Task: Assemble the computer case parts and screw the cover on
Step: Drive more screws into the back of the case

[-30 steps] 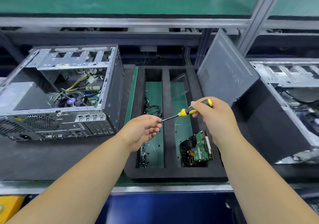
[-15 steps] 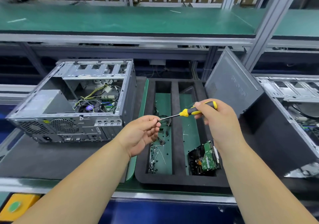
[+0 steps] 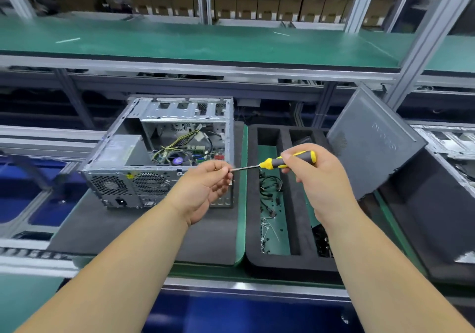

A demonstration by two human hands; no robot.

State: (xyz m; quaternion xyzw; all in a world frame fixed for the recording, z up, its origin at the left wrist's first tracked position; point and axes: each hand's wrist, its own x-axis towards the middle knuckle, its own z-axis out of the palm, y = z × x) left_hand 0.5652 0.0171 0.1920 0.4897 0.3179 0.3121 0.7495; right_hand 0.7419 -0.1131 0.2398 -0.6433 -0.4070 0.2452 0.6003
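An open grey computer case [image 3: 144, 153] lies on a dark mat at centre left, its cables and board exposed. The dark side cover [image 3: 370, 140] leans tilted at the right, behind the foam tray. My right hand [image 3: 316, 178] grips the yellow and black handle of a screwdriver [image 3: 285, 162] held level over the tray. My left hand [image 3: 208, 186] pinches at the tip of its shaft, just in front of the case's right rear corner. Whether a screw sits at the tip is too small to tell.
A black foam tray [image 3: 293, 263] with long slots holds cables, small screws and a hard drive partly hidden by my right forearm. Another open case [image 3: 447, 142] sits at far right. A green shelf [image 3: 205, 42] runs overhead, with aluminium posts at the right.
The view has swung left and up, so the case now sits nearer the centre. Both hands kept their hold on the screwdriver and stay together over the tray's left edge.
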